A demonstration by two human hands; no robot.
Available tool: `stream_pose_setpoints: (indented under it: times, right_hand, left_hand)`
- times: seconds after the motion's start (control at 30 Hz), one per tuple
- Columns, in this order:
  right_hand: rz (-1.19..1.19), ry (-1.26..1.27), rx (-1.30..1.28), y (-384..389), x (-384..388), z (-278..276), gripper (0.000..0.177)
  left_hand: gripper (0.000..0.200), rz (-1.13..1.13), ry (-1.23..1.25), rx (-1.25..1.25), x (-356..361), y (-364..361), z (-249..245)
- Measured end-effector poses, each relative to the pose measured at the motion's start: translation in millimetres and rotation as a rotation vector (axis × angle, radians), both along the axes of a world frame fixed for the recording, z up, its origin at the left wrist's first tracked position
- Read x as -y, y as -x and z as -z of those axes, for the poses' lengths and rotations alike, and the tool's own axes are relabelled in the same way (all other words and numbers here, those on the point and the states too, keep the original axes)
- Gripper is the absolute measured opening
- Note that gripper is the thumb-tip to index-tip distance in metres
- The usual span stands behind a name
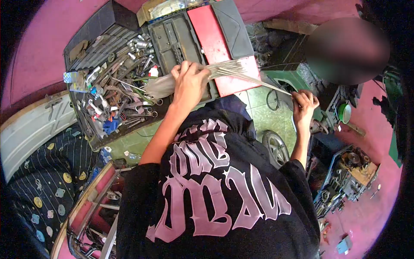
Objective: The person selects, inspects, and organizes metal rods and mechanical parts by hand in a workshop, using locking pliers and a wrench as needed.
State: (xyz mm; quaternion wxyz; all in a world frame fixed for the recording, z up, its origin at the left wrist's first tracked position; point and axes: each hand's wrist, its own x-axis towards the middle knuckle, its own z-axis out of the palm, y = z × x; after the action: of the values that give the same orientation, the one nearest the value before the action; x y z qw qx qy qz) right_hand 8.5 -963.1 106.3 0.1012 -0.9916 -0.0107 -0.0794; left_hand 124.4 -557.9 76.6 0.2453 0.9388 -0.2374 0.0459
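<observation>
My left hand (189, 82) is closed around a bundle of thin grey welding rods (228, 67) in a clear plastic wrapper (160, 87). Their bare ends fan out to the right over a red toolbox panel (221, 41). My right hand (304, 103) pinches the far ends of a few welding rods (263, 81) that slant away from the bundle, their other ends still among it. Below the wrapper lies a crowded heap of sockets, spanners and other hand tools (116, 90).
A black toolbox tray (172, 41) stands open beside the tool heap. A wheel (276, 146) is on the tiled floor below my right forearm. Another tool-filled tray (345, 177) lies at the right. A white panel (41, 129) and patterned dark cloth (51, 181) are at the left.
</observation>
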Motion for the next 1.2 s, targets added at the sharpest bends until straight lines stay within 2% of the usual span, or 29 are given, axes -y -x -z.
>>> stream_pose_setpoints:
  times: [0.2, 0.47, 0.8, 0.93, 1.03, 1.1, 1.13, 1.2]
  right_hand:
    - [-0.037, -0.045, -0.043, -8.5, -23.4, 13.6, 0.014]
    - [-0.172, -0.148, -0.001, -47.0, -55.9, 31.6, 0.019]
    - [-0.387, -0.345, 0.045, -100.9, -155.5, 64.2, 0.028]
    - [-0.499, -0.358, 0.067, -112.9, -191.4, 69.6, 0.026]
    - [-0.525, -0.357, 0.137, -119.6, -200.0, 79.7, 0.025]
    - [-0.520, -0.314, 0.115, -121.3, -200.2, 83.8, 0.028]
    - [-0.522, -0.314, 0.117, -121.4, -201.0, 85.9, 0.028]
    - [-0.500, -0.287, 0.089, -120.2, -201.7, 87.3, 0.036]
  left_hand:
    - [0.020, -0.008, 0.043, 0.024, -3.4, 1.0, 0.6]
    - [0.017, 0.010, 0.062, -0.007, 2.8, 1.6, 0.7]
    - [0.013, -0.013, 0.126, -0.017, 10.7, -1.3, 2.0]
    - [0.011, -0.017, 0.137, 0.032, 9.4, 1.3, 5.2]
    - [0.018, -0.045, 0.160, 0.010, 2.0, 1.8, 10.0]
    - [0.039, -0.118, 0.106, -0.032, -9.3, 7.0, 10.1]
    - [0.039, -0.120, 0.106, -0.030, -15.2, 9.9, 8.0]
    - [0.064, -0.257, 0.051, -0.058, -27.6, 16.8, 2.5]
